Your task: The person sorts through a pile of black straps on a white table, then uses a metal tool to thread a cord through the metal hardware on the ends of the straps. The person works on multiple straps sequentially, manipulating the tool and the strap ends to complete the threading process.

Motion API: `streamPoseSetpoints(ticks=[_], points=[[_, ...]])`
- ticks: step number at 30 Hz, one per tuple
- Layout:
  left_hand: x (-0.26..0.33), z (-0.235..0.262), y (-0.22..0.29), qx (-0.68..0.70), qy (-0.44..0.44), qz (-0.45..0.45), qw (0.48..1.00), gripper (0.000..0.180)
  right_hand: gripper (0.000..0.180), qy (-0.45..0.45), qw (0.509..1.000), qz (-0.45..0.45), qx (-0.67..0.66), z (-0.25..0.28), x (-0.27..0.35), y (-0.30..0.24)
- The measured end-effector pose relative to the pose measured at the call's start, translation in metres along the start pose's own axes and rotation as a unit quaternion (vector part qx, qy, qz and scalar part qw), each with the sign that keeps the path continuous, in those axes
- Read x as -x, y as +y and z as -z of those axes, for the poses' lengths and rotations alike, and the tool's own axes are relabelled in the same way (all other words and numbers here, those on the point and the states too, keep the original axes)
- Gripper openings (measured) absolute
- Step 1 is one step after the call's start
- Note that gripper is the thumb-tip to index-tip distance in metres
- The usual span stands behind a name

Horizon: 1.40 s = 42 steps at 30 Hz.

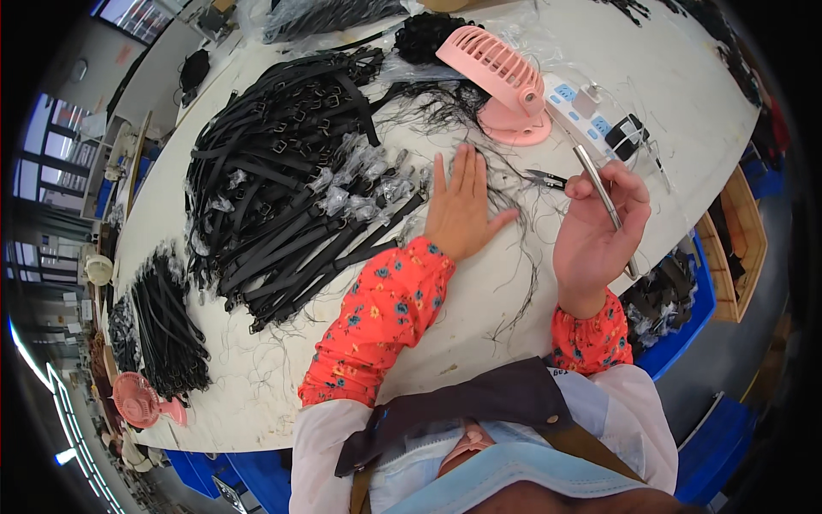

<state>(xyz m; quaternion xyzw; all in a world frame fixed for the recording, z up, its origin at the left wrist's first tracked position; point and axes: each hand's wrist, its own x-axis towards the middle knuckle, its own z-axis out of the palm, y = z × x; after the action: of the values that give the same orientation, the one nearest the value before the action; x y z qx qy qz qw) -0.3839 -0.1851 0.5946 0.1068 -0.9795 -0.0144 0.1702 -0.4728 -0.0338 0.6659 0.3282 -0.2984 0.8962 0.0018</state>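
My left hand [461, 210] lies flat on the white table, its fingers stretched and thumb spread, among loose black threads [522, 283]. Right of it, my right hand [601, 227] is raised with its palm turned up, closed round a slim silver metal tool [597, 184]; the exact kind does not show. Between the hands and a little farther away lie small black thread snips [546, 179]. A big pile of black straps with metal buckles [274, 163] spreads to the left of my left hand, some ends wrapped in clear plastic [364, 184].
A pink desk fan [505, 81] stands beyond my hands, beside a white power strip [582, 116] with a black plug. Another strap bundle [167, 321] and a second pink fan [141, 401] sit at the left edge. A blue bin [698, 295] stands beside the table at right.
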Motion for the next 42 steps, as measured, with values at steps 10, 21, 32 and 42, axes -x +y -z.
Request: streamPoseSetpoints(ticks=[10, 21, 32, 42], points=[[-0.059, 0.074, -0.086, -0.005, 0.098, 0.040, 0.994, 0.033, 0.047, 0.004, 0.999, -0.007, 0.038, 0.000, 0.002, 0.005], [0.079, 0.045, 0.027, 0.206, -0.156, -0.340, 0.904, 0.076, 0.047, -0.011, 0.999, -0.002, 0.049, -0.001, 0.001, 0.004], [0.023, 0.114, -0.117, 0.113, 0.041, 0.057, 0.991, 0.043, 0.057, -0.071, 0.994, -0.065, 0.049, -0.003, 0.009, 0.018], [0.202, 0.106, -0.095, -0.031, 0.070, 0.179, 0.981, 0.068, 0.075, -0.269, 0.925, -0.265, -0.030, 0.000, 0.026, 0.015]])
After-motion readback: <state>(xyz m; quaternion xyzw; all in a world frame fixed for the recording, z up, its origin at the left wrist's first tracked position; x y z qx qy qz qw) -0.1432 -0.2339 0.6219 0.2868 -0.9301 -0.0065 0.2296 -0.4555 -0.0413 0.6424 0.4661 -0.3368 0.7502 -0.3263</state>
